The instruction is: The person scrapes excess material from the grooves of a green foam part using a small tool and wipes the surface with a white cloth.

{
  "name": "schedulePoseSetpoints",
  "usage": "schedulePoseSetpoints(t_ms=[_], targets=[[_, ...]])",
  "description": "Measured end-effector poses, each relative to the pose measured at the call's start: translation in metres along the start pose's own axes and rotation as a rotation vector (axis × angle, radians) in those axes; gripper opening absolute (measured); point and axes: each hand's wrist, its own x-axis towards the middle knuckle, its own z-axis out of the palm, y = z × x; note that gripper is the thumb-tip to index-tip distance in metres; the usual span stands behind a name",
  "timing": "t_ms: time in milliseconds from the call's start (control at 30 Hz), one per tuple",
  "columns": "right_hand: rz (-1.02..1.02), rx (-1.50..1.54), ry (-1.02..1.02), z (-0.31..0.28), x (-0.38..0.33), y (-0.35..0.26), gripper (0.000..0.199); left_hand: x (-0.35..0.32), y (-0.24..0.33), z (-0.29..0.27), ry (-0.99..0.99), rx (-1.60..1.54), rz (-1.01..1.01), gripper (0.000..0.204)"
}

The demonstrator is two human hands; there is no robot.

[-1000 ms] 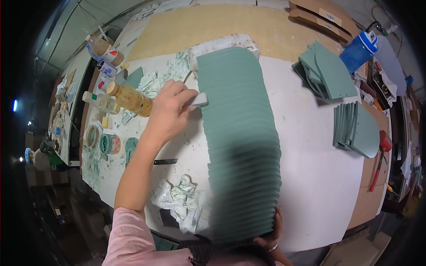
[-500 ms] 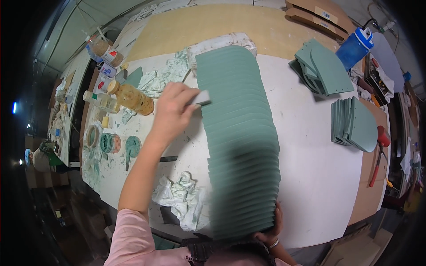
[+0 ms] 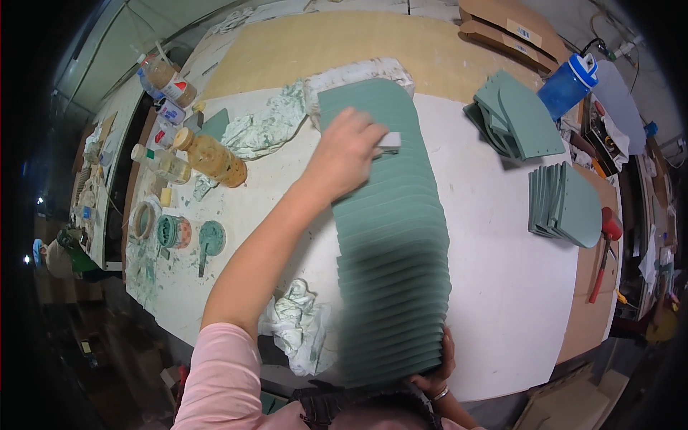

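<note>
A long row of overlapping flat green pieces (image 3: 387, 190) with rounded ends runs from the far middle of the table toward me. Its far end leans on a whitish wrapped block (image 3: 358, 72). Over the upper part of the row, my left hand (image 3: 347, 147) is closed on a small pale grey block (image 3: 389, 142), held at the pieces' surface. My right hand (image 3: 443, 365), partly hidden, wraps round the near right corner of the row. A crumpled, green-stained white cloth (image 3: 297, 330) lies left of the row's near end.
Left are a jar of amber liquid (image 3: 215, 159), a clear bottle (image 3: 161, 163), an open tub of green paste (image 3: 172, 231) and a paste-covered spatula (image 3: 211, 240). At right stand green pieces (image 3: 519, 118), another stack (image 3: 566, 204), a blue bottle (image 3: 567, 86) and a red-handled mallet (image 3: 608, 236).
My left hand has moved right with the grey block, from the left edge of the row onto its upper middle. The right hand stays at the near corner.
</note>
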Motion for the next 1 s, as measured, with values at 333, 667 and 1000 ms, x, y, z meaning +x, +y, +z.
schedulePoseSetpoints(t_ms=[333, 667, 1000], targets=[[0.034, 0.017, 0.011, -0.004, 0.002, -0.001, 0.107, -0.043, -0.036, -0.073, -0.193, -0.006, -0.323, 0.031], [0.032, 0.011, 0.019, -0.003, 0.0, -0.003, 0.109, 0.035, -0.055, 0.008, 0.084, 0.157, -0.327, 0.025], [0.014, -0.015, 0.025, -0.003, 0.002, -0.003, 0.109, 0.063, -0.052, 0.043, 0.058, 0.362, -0.365, 0.031]])
